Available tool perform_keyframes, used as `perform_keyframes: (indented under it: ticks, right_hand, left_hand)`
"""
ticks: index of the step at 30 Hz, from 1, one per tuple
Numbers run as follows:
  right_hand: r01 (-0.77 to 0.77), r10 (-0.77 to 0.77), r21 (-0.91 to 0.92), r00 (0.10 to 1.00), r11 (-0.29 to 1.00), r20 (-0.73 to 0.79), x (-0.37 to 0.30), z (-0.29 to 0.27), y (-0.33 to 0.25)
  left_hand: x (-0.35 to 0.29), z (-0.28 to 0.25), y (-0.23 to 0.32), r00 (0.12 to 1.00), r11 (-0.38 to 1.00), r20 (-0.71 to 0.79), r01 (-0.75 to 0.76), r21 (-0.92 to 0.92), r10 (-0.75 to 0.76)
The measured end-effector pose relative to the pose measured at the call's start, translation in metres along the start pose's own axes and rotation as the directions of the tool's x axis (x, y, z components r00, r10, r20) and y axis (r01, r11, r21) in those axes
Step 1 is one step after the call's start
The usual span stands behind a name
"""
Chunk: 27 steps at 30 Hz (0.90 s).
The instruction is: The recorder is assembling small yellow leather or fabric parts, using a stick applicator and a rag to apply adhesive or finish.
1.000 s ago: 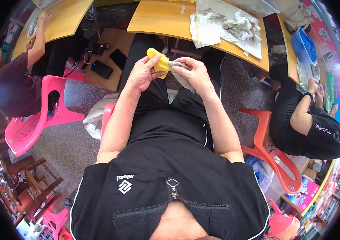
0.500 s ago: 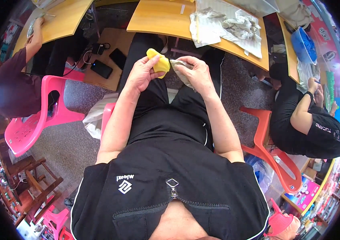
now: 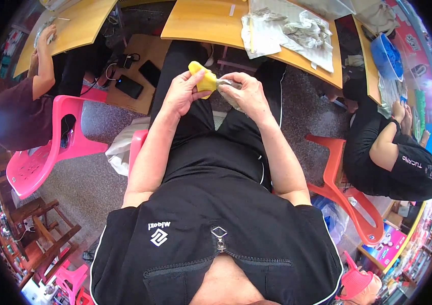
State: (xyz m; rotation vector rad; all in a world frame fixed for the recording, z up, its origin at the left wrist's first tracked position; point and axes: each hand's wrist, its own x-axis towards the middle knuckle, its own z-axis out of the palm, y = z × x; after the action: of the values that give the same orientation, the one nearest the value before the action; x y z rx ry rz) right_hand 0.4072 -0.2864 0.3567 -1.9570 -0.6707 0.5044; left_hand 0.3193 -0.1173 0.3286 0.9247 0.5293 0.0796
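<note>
Over my lap, my left hand (image 3: 183, 91) grips a smooth yellow piece (image 3: 205, 83) with a rounded top, its exact kind unclear. Close beside it, my right hand (image 3: 247, 93) pinches a crumpled greyish cloth (image 3: 229, 94) between thumb and fingers. The cloth meets the right side of the yellow piece and hangs partly behind my right fingers, so some of it is hidden.
Ahead stands a yellow wooden table (image 3: 200, 23) bearing a white cloth (image 3: 262, 43) and a heap of greyish cloths (image 3: 307, 38). A pink chair (image 3: 48, 152) is at left, an orange chair (image 3: 328, 168) at right. Co-workers sit on both sides. A blue basin (image 3: 385, 58) stands far right.
My right hand has brought the greyish cloth up against the yellow piece, closing the small gap between them. My left hand has hardly moved.
</note>
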Motion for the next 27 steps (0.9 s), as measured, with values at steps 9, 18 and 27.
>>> perform_keyframes:
  ticks: [9, 18, 27]
  right_hand:
    - [-0.057, 0.059, 0.099, 0.998, 0.993, -0.026, 0.000, 0.002, -0.005]
    - [-0.082, 0.095, 0.369, 0.995, 0.926, -0.016, 0.008, 0.013, 0.020]
    - [-0.022, 0.014, 0.344, 1.000, 0.939, 0.025, 0.009, 0.019, 0.024]
  left_hand:
    - [-0.001, 0.008, -0.005, 0.999, 0.997, 0.037, -0.016, 0.081, 0.013]
    - [-0.001, 0.006, -0.010, 0.998, 0.994, 0.048, 0.024, 0.108, -0.030]
    - [-0.004, 0.007, -0.006, 0.999, 0.999, 0.015, 0.041, -0.012, -0.041]
